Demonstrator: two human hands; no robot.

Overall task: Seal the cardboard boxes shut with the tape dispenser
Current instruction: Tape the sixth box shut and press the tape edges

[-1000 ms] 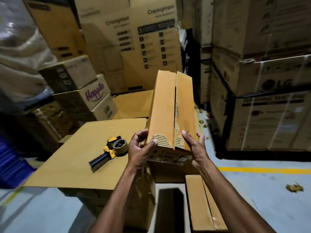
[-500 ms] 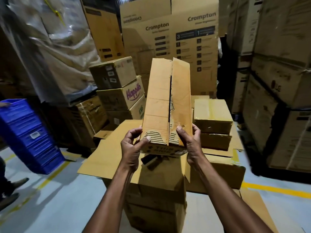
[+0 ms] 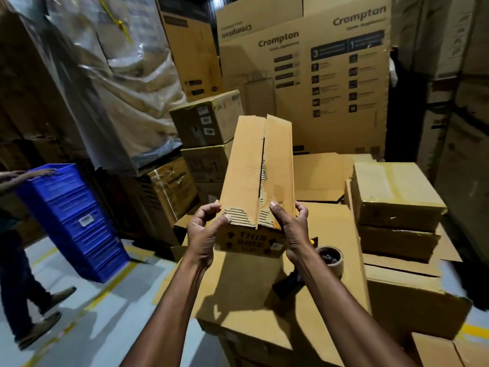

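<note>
Cardboard first: the long narrow box [image 3: 258,176] sits at the centre of the frame. Its near end is held up in both hands, above the flat cardboard sheet [image 3: 246,300] that I take to be the work surface. Its long axis runs straight away from me, near end low and far end tilted up toward the Crompton carton [image 3: 304,75] at the top of the frame. The two top flaps meet along that axis in a dark, untaped seam, and the paper skin is torn off at the near end so the corrugation shows. The end face reads "THIS SIDE UP".

My left hand [image 3: 203,234] grips the near left corner, thumb on the flap and fingers curled round the side. My right hand [image 3: 291,229] grips the near right corner the same way.

The tape dispenser [image 3: 329,256] lies on the sheet to the lower right of the box, just beside my right wrist. My forearm partly hides it, with the roll showing above and the dark handle below. The right hand is plainly the nearer one. I judge the box must go down flat before that hand can let go and reach back for the handle, then run tape along the seam.

Further out, taped boxes [image 3: 394,197] are stacked at the right. Blue crates [image 3: 74,221] stand at the left, with another person [image 3: 16,260] touching them.
</note>
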